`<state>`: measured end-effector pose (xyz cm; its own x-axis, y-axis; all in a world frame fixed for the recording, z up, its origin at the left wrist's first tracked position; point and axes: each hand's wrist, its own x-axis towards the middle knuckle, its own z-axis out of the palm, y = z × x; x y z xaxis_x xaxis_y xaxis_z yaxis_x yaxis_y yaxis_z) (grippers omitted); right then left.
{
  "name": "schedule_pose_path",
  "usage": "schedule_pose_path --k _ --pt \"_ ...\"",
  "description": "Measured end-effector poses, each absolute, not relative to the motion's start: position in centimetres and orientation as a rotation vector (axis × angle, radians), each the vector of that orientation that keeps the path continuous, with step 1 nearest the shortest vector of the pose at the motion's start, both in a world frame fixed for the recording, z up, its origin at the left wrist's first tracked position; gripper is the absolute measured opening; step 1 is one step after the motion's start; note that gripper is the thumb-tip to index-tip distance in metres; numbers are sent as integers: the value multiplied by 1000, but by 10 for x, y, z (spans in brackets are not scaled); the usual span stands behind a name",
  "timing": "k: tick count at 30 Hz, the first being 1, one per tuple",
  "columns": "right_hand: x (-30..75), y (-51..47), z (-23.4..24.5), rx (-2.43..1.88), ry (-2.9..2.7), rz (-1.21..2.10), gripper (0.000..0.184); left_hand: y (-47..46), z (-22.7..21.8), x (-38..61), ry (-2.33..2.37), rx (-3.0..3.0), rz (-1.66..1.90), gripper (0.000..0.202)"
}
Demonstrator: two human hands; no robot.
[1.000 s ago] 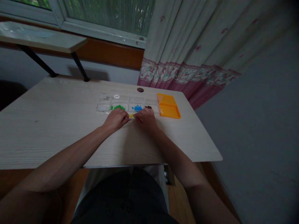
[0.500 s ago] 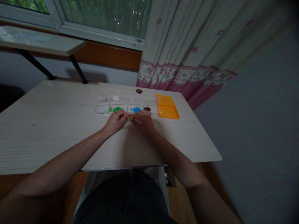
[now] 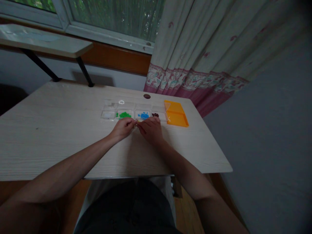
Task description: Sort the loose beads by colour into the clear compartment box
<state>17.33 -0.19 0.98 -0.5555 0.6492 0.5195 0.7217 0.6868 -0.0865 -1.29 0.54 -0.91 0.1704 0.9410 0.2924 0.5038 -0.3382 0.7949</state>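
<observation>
My left hand (image 3: 123, 127) and my right hand (image 3: 150, 127) meet fingertip to fingertip on the pale wooden table (image 3: 60, 130), just in front of a clear compartment box (image 3: 109, 110). Both hands have their fingers pinched together on something tiny between them, too small to name. The box holds green beads (image 3: 124, 114), blue beads (image 3: 144, 115) and dark brown beads (image 3: 155, 114) in separate compartments. A small white ring (image 3: 121, 102) lies in a rear compartment.
An orange lid or tray (image 3: 175, 116) lies right of the box. A round cable hole (image 3: 147, 96) sits behind it. A curtain (image 3: 195, 55) hangs at the back right, a shelf on black legs (image 3: 44, 42) at the back left.
My hands have drawn closer together and lifted slightly off the table; the yellow bits seen between them a second ago are now hidden by the fingertips.
</observation>
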Motion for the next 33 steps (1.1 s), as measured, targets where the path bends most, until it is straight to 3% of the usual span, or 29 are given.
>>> schedule_pose_path --k 7,19,33 --pt "186 15 13 -1239 -2195 -76 20 8 -10 -20 1342 2162 1064 42" --pt "280 62 13 -2083 -1643 -166 25 7 -5 -27 1404 2298 1032 32" --pt "286 59 13 -2156 -1663 -134 36 6 -3 -27 1400 2347 1001 34"
